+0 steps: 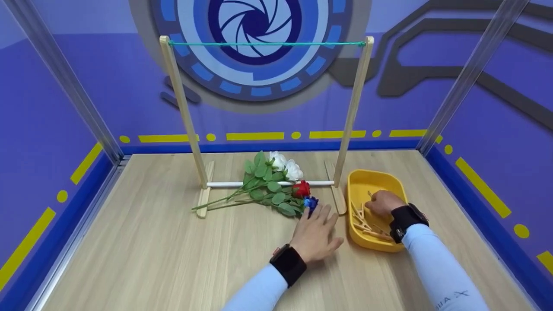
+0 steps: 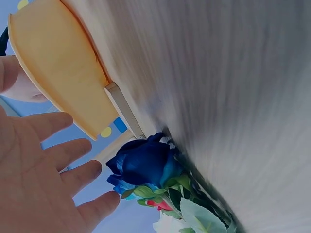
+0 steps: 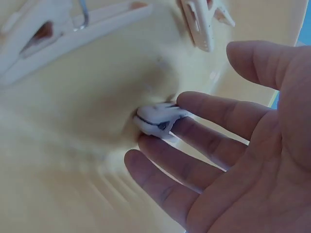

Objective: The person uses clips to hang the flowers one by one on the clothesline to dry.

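On the table's (image 1: 173, 255) right side, head view: right hand (image 1: 386, 203) down in the yellow bin (image 1: 367, 181) of clothespins (image 1: 378, 236); left hand (image 1: 315, 236) by the blue rose (image 1: 309, 201). Left wrist view: fingers spread, nothing held. Right wrist view: fingertips at one clothespin (image 3: 154, 117), thumb off, no grip. I'd bring the thumb across squarely before lifting. It's pale, blurred, with a dark patch.

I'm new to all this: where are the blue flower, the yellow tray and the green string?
Blue flower (image 2: 146, 164): left wrist view, on its dark petals.
Yellow tray (image 2: 63, 60): left wrist view, on its outer wall.
Green string (image 1: 268, 44): head view, about midway along it.
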`<state>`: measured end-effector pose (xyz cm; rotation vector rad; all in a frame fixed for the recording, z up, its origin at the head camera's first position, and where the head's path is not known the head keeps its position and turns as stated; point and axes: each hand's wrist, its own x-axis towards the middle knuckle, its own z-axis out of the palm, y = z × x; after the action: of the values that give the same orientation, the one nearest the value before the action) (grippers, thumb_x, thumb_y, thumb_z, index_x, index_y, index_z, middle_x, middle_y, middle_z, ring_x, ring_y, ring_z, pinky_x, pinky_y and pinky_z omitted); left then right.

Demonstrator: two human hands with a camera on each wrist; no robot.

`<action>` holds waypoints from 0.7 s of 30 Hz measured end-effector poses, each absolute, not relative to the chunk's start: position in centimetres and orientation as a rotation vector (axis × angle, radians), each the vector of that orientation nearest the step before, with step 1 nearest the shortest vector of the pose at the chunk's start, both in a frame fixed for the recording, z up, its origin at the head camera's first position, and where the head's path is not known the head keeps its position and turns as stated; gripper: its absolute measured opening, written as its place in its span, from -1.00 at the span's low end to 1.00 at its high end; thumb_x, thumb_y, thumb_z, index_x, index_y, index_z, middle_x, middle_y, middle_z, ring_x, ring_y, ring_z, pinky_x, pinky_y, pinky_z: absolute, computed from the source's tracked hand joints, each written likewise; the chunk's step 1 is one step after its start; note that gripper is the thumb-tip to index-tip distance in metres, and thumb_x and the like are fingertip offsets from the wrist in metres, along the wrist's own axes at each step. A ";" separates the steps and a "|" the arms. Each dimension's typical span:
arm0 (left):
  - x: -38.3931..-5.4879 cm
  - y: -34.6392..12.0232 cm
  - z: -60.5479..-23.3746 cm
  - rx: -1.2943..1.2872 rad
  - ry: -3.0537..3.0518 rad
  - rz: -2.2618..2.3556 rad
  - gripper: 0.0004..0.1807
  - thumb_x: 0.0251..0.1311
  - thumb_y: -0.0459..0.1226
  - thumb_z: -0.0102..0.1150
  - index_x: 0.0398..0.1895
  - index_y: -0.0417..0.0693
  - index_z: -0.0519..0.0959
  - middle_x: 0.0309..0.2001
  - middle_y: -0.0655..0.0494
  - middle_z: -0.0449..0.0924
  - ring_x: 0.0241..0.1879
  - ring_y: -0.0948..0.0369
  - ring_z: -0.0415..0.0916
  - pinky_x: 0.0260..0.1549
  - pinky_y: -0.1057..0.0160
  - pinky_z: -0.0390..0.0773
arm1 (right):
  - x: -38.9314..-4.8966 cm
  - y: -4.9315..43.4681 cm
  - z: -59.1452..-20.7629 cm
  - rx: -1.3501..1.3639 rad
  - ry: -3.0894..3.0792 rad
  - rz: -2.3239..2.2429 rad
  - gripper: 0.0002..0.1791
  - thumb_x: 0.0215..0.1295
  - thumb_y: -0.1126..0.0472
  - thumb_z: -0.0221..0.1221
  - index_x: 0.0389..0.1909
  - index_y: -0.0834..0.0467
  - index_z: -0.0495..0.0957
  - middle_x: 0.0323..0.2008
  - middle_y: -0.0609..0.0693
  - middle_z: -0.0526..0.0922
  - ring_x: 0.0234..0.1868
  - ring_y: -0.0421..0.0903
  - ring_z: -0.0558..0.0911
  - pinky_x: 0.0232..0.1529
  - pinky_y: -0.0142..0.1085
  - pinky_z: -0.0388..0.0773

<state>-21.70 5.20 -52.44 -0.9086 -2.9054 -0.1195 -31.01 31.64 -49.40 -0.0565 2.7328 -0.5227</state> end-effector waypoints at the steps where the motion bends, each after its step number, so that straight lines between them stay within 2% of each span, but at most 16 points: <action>1: -21.7 5.1 -52.5 -0.908 -2.902 -0.139 -0.26 0.50 0.25 -0.16 0.60 0.11 0.28 0.61 0.00 0.15 0.59 0.01 0.08 0.52 -0.11 0.12 | -31.1 31.7 -49.4 -0.053 2.733 -0.535 -0.66 0.48 0.07 0.13 -0.21 0.31 0.63 -0.50 0.02 0.46 -0.47 -0.07 0.45 -0.43 -0.29 0.31; 5: -21.6 4.7 -52.5 -0.895 -2.884 -0.193 -0.27 0.51 0.22 -0.13 0.58 0.05 0.30 0.59 -0.03 0.18 0.58 0.01 0.11 0.51 -0.12 0.14 | -31.1 31.7 -49.5 -0.082 2.768 -0.560 -0.65 0.50 0.12 0.11 -0.10 0.37 0.64 -0.44 0.08 0.51 -0.39 -0.01 0.50 -0.35 -0.22 0.37; 8: -21.5 4.4 -52.6 -0.887 -2.876 -0.241 -0.28 0.52 0.18 -0.12 0.57 0.01 0.31 0.58 -0.05 0.20 0.57 0.00 0.12 0.51 -0.11 0.15 | -30.9 31.6 -49.4 -0.164 2.842 -0.561 -0.63 0.51 0.18 0.09 -0.03 0.43 0.64 -0.30 0.20 0.64 -0.27 0.07 0.56 -0.20 -0.09 0.50; 11: -21.4 4.0 -52.6 -0.885 -2.853 -0.309 -0.31 0.53 0.14 -0.10 0.55 -0.03 0.33 0.56 -0.07 0.24 0.56 -0.02 0.16 0.50 -0.11 0.16 | -30.5 31.1 -48.9 -0.249 2.922 -0.583 -0.68 0.49 0.24 0.09 -0.04 0.43 0.66 -0.18 0.28 0.70 -0.21 0.12 0.60 -0.09 0.02 0.55; 16: -21.4 3.3 -52.4 -0.861 -2.780 -0.435 -0.38 0.53 0.05 -0.05 0.49 -0.10 0.41 0.51 -0.09 0.34 0.51 -0.04 0.25 0.45 -0.11 0.26 | -29.8 29.8 -47.4 -0.324 2.966 -0.691 -0.81 0.44 0.34 0.13 -0.13 0.36 0.67 -0.23 0.21 0.69 -0.26 0.09 0.58 -0.17 -0.02 0.56; 21: -21.4 2.4 -52.0 -0.835 -2.717 -0.576 -0.42 0.54 -0.01 -0.02 0.45 -0.15 0.44 0.46 -0.14 0.39 0.46 -0.08 0.32 0.41 -0.12 0.33 | -28.7 27.9 -45.8 -0.448 3.011 -0.805 -0.86 0.40 0.46 0.16 -0.12 0.35 0.65 -0.18 0.23 0.69 -0.21 0.11 0.59 -0.10 0.04 0.60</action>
<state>-21.43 2.44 -52.04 -0.8351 -2.7175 -0.5758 -28.67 27.91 -45.81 -0.4483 3.0114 -0.8053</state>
